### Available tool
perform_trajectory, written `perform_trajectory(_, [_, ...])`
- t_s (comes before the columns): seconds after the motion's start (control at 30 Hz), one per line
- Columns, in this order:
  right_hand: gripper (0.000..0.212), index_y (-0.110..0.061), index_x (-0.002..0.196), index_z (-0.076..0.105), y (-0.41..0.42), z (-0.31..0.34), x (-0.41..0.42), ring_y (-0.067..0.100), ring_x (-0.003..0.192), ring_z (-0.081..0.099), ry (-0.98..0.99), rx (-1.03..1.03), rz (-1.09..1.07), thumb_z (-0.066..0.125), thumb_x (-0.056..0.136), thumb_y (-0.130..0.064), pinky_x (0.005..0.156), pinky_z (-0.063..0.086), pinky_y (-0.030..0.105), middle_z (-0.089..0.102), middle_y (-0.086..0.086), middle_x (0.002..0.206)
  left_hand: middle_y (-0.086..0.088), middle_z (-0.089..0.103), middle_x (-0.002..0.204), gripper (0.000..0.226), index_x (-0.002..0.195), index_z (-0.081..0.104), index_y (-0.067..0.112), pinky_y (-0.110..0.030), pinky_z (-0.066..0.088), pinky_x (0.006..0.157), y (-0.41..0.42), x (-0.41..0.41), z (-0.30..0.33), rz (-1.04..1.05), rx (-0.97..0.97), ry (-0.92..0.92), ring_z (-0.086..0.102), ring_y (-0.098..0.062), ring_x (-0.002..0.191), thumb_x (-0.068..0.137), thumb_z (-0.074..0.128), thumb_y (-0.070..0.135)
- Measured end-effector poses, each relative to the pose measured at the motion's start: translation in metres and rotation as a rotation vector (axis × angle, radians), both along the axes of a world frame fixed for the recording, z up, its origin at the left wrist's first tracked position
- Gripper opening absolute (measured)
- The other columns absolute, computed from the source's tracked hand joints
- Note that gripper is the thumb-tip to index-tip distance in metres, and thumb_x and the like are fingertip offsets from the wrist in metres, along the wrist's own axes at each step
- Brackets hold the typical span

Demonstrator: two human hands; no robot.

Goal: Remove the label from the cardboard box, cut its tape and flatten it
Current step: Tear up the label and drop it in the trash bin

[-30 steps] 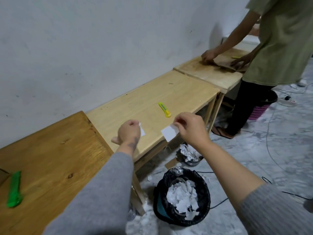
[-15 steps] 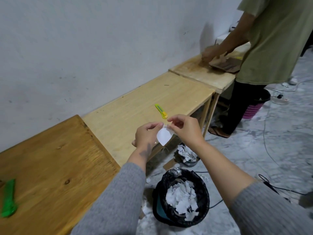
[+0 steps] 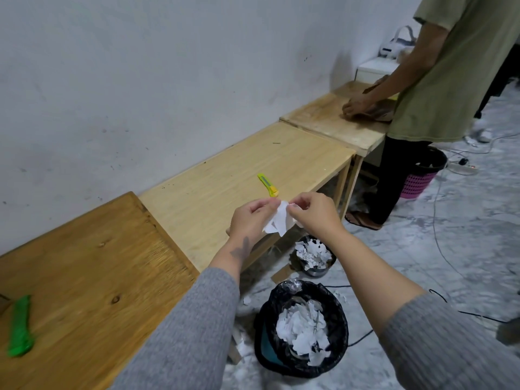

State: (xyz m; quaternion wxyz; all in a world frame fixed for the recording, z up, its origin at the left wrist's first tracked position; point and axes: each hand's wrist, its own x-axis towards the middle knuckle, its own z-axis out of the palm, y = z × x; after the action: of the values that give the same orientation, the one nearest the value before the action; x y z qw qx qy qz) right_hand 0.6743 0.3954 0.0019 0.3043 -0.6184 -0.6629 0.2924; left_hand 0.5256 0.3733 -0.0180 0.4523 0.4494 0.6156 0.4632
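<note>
Two hands met in mid-air just past the front edge of the middle tabletop [image 3: 225, 175], both in grey sleeves. The left hand [image 3: 249, 219] and the right hand [image 3: 316, 213] each pinched the top of one crumpled white label scrap [image 3: 278, 222], thumbs and forefingers pressed on the paper, the scrap hanging between them above the floor [image 3: 422, 249].

Three wooden tabletops stood in a row against a white wall [image 3: 168, 80], their edges touching. The nearest, darker one [image 3: 84, 277] carried a green cutter [image 3: 19, 327] near its left end. The middle, paler one carried a yellow cutter [image 3: 268, 185], lying near the front edge just beyond the hands. The rest of that surface was bare wood, open for moving.

On the far tabletop [image 3: 323, 119] a second person [image 3: 450, 66] in an olive shirt pressed a hand onto flattened brown cardboard [image 3: 377, 111] (only part of it showed past the body).

Three bins stood on the marbled floor: a black-lined bin [image 3: 302, 327] full of white paper scraps right below the hands, a smaller bin [image 3: 313, 256] of scraps tucked at the table's edge, and a pink basket [image 3: 419, 178] beside the second person's legs. Loose scraps and cables [image 3: 441, 243] lay across the floor to the right.
</note>
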Motion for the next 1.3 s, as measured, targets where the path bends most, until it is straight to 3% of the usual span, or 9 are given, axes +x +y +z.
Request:
perform_trajectory(0.17, [0.009,-0.030,0.070,0.066,-0.003,0.003,0.007,0.016,0.072,0.063,0.091,-0.105,-0.035,0.065,0.078,-0.034,0.079,0.056,0.048,0.067,-0.011,0.075,0.020,0.065,0.102,0.014,0.084,0.069,0.048,-0.032,0.020,0.086,-0.004,0.005,0.003,0.059,0.096,0.433,0.046,-0.007,0.113,0.074,0.078,0.046])
perform_trajectory(0.33, [0.006,-0.033,0.073,0.066,-0.005,0.003,0.014,0.017,0.077,0.062,0.101,-0.082,-0.005,0.067,0.078,-0.037,0.083,0.053,0.052,0.066,-0.010,0.080,0.010,0.059,0.105,0.012,0.071,0.066,0.047,-0.029,0.011,0.078,-0.003,0.005,0.001,0.054,0.100,0.606,0.032,-0.011,0.113,0.076,0.070,0.058])
perform_trajectory(0.5, [0.023,-0.033,0.102,0.070,-0.005,0.010,0.020,0.013,0.100,0.060,-0.126,0.059,0.187,0.068,0.080,-0.039,0.098,0.042,0.047,0.069,-0.010,0.104,0.009,0.045,0.102,0.014,0.076,0.066,0.045,-0.028,0.010,0.074,-0.007,0.012,0.003,0.035,0.096,0.644,0.026,-0.019,0.104,0.082,0.065,0.058])
perform_trajectory(0.67, [0.019,-0.031,0.092,0.073,-0.003,0.009,0.023,0.014,0.082,0.057,-0.293,0.130,0.173,0.070,0.078,-0.043,0.089,0.046,0.038,0.063,-0.007,0.080,0.009,0.049,0.106,0.012,0.084,0.067,0.047,-0.029,0.010,0.074,-0.008,0.016,0.002,-0.019,0.100,0.652,0.031,-0.020,0.110,0.089,0.058,0.054])
perform_trajectory(0.87, [0.018,-0.021,0.094,0.073,-0.005,0.010,0.024,0.013,0.080,0.062,-0.184,0.186,0.139,0.068,0.083,-0.033,0.085,0.048,0.034,0.071,-0.002,0.082,0.030,0.057,0.120,0.021,0.107,0.069,0.044,-0.032,0.010,0.081,-0.010,0.022,0.004,0.028,0.342,0.824,0.030,-0.004,0.113,0.092,0.055,0.051])
perform_trajectory(1.0, [0.026,-0.027,0.105,0.063,-0.006,0.019,0.025,0.014,0.077,0.062,-0.075,0.144,0.150,0.071,0.081,-0.025,0.074,0.048,0.029,0.067,-0.002,0.080,0.027,0.053,0.124,0.049,0.135,0.048,0.047,-0.032,0.011,0.081,-0.015,0.021,0.001,0.011,0.372,0.839,0.031,-0.005,0.115,0.089,0.062,0.046])
perform_trajectory(1.07, [0.019,-0.031,0.093,0.060,-0.006,0.017,0.026,0.013,0.074,0.062,-0.043,0.127,0.149,0.072,0.080,-0.025,0.066,0.044,0.026,0.068,0.000,0.078,0.025,0.046,0.125,0.048,0.129,0.051,0.048,-0.031,0.011,0.084,-0.015,0.022,0.005,0.068,0.402,0.870,0.029,-0.009,0.119,0.084,0.068,0.045])
perform_trajectory(1.17, [0.007,-0.030,0.087,0.068,-0.007,0.014,0.027,0.009,0.072,0.060,-0.002,0.125,0.150,0.070,0.082,-0.025,0.061,0.041,0.020,0.070,0.001,0.081,0.025,0.051,0.114,0.020,0.100,0.066,0.044,-0.032,0.011,0.082,-0.014,0.021,0.010,0.071,0.478,0.970,0.030,-0.012,0.113,0.081,0.069,0.051])
perform_trajectory(1.3, [0.013,-0.017,0.097,0.073,-0.010,0.014,0.028,-0.003,0.071,0.057,0.076,0.106,0.149,0.068,0.085,-0.019,0.056,0.039,0.004,0.067,-0.005,0.082,0.028,0.064,0.106,0.024,0.101,0.070,0.045,-0.032,0.009,0.077,-0.011,0.016,0.010,0.026,0.457,1.038,0.032,-0.006,0.108,0.084,0.060,0.058])
